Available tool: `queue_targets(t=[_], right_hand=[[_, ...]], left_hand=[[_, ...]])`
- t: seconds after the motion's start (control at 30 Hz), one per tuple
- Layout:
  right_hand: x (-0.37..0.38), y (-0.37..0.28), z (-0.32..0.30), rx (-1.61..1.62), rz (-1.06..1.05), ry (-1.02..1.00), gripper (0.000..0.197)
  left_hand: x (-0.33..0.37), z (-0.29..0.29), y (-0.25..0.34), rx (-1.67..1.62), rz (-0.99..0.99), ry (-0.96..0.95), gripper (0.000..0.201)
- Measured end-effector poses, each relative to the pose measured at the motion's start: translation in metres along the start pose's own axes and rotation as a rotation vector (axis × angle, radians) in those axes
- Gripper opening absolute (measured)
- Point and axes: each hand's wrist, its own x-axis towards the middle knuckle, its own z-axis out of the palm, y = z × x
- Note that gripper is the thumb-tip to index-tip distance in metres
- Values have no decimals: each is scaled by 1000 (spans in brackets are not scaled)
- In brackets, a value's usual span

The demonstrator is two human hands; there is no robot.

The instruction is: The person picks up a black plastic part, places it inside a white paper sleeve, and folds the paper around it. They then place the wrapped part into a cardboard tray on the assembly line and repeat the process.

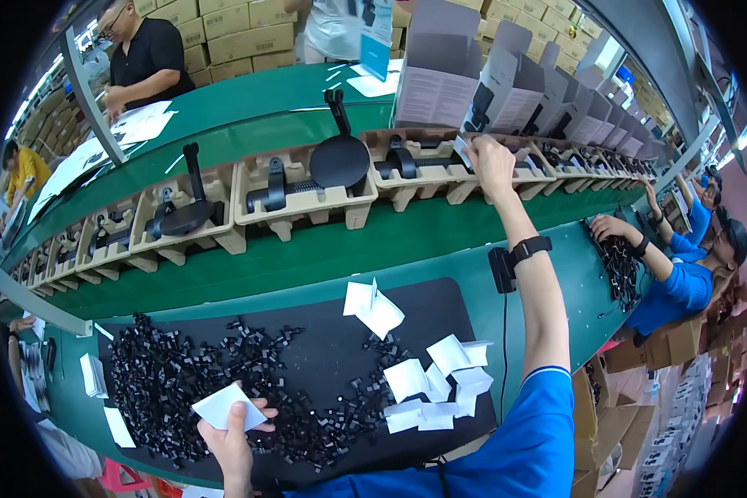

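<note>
My left hand (232, 440) is closed on a white folded leaflet (221, 406), thumb on top, above a heap of small black clip-like parts (153, 390). Stretched out to the far row, my right hand (491, 162) pinches a small white paper (462, 148), seen partly behind the fingers, at a brown moulded-pulp tray (390, 187). That tray holds black parts, among them a ringed piece (402, 158). Several more folded white leaflets (407, 380) lie on the black mat (332, 311), with another open leaflet (377, 309) farther back.
Similar trays line the shelf; one carries a round black plate (340, 161). Grey printed boxes (440, 75) stand open behind them. A black adapter (501, 270) with a cable sits beside my right forearm. At right, a co-worker's hand (612, 227) rests on black cables (618, 270).
</note>
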Motion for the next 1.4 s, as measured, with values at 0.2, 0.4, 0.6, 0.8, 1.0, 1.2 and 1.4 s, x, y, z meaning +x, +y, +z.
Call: queue_targets(t=[0.2, 0.4, 0.6, 0.8, 1.0, 1.2, 1.4], right_hand=[[-7, -5, 25, -131, 77, -202, 16], [2, 7, 26, -280, 236, -444, 20], [4, -82, -15, 122, 142, -277, 32], [8, -179, 20, 180, 245, -531, 48], [8, -194, 35, 131, 268, -445, 56], [16, -189, 43, 483, 409, -351, 48], [47, -188, -5, 374, 174, -246, 33]], left_hand=[[8, -12, -8, -19, 10, 41, 38], [13, -19, -14, -19, 16, 23, 37], [13, -37, -7, -4, 14, 67, 34], [-4, -45, -1, -64, -31, -52, 31], [-11, -65, -3, -91, -55, -9, 29], [-6, -80, -3, -132, -69, -48, 28], [-4, -103, 0, -171, -74, 33, 28]])
